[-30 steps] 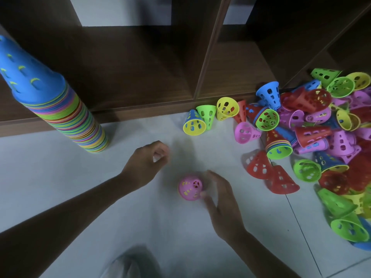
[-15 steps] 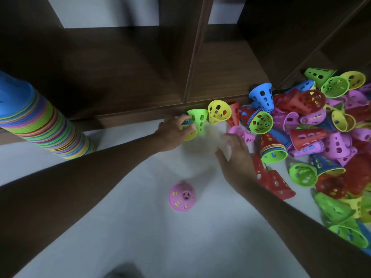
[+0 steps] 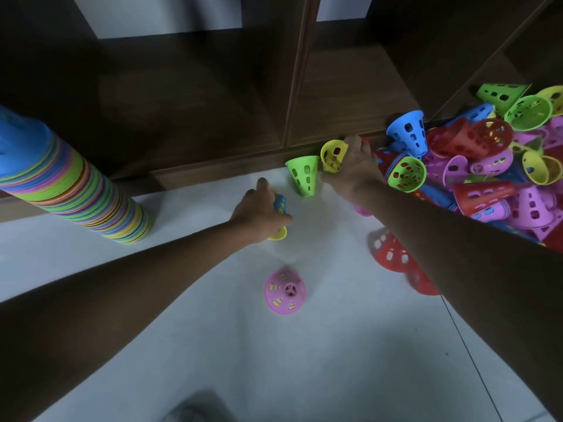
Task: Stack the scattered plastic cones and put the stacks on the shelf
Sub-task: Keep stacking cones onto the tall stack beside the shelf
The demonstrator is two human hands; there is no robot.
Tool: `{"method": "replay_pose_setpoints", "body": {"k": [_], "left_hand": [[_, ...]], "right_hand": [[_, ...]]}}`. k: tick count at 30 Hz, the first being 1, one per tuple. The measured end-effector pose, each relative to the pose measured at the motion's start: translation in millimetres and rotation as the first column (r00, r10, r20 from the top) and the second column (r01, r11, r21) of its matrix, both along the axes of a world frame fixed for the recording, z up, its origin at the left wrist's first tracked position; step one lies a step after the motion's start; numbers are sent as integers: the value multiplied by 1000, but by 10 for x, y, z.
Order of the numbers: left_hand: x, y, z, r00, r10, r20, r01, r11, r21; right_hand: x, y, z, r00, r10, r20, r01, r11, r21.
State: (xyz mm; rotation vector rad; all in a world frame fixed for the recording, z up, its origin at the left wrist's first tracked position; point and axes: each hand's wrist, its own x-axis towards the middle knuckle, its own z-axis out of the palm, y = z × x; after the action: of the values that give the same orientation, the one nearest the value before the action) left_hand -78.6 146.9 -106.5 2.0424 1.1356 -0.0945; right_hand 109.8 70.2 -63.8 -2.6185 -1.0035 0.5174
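Observation:
My left hand (image 3: 259, 210) grips a blue-and-yellow nested cone pair (image 3: 280, 205) just above the floor. My right hand (image 3: 355, 169) reaches to the shelf base and closes on a yellow cone (image 3: 332, 153). A green cone (image 3: 303, 175) stands wide end up between the two hands. A pink cone (image 3: 285, 295) stands alone on the floor near me. A tall multicoloured stack (image 3: 70, 184) topped in blue rises at the left. A big heap of loose cones (image 3: 493, 166) lies at the right.
The dark wooden shelf (image 3: 195, 95) runs across the back, with a vertical divider (image 3: 300, 71) between two open bays. Two red cones (image 3: 393, 254) lie partly under my right forearm. A blue cone (image 3: 406, 134) leans on the shelf edge.
My left hand has pulled the blue-and-yellow cones back from the shelf toward me. My right hand has moved forward from the pink cone to the yellow one.

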Motion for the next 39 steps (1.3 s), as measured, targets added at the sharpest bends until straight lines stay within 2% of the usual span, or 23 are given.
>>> {"method": "replay_pose_setpoints", "body": {"k": [3, 8, 13, 16, 20, 22, 24, 26, 28, 32, 34, 36, 39], "left_hand": [[-42, -31, -10, 996, 54, -70, -57, 998, -34], [-144, -68, 21, 976, -15, -218, 28, 998, 60], [-254, -52, 118, 979, -72, -192, 76, 997, 16], [-351, -65, 202, 983, -39, -179, 35, 999, -28], [-516, -188, 360, 992, 123, -34, -128, 957, -259], [-607, -286, 452, 962, 257, 94, -195, 884, -424], [-692, -410, 544, 902, 375, 212, -221, 825, -519], [-764, -555, 645, 848, 414, 330, -212, 837, -505], [-811, -696, 710, 815, 381, 437, -170, 877, -449], [-876, -892, 673, 786, 353, 508, -112, 889, -443], [-910, -977, 600, 801, 326, 502, -96, 898, -430], [-942, -1033, 549, 814, 314, 489, -96, 902, -420], [-998, -1034, 515, 810, 307, 500, -81, 902, -423]], "right_hand": [[-36, 63, 4, 999, -13, 49, 14, 1000, -9], [-64, 40, -7, 996, -12, 85, 11, 1000, 15], [-144, -141, -40, 995, -84, -56, 87, 995, 50], [-316, -369, 45, 938, -203, -280, 246, 961, 127], [-570, -802, -17, 776, -239, -584, 456, 852, 258], [-769, -978, 85, 601, -237, -763, 602, 763, 237], [-918, -1138, 149, 387, -269, -882, 748, 651, 130], [-1070, -1263, 223, 192, -228, -955, 825, 565, 31], [-1189, -1339, 292, 43, -196, -980, 868, 492, -61], [-1344, -1453, 295, -147, -118, -982, 906, 382, -181], [-1401, -1494, 284, -209, -70, -975, 911, 349, -220], [-1453, -1529, 275, -234, -45, -971, 915, 328, -235], [-1492, -1567, 270, -209, -29, -977, 925, 319, -207]]}}
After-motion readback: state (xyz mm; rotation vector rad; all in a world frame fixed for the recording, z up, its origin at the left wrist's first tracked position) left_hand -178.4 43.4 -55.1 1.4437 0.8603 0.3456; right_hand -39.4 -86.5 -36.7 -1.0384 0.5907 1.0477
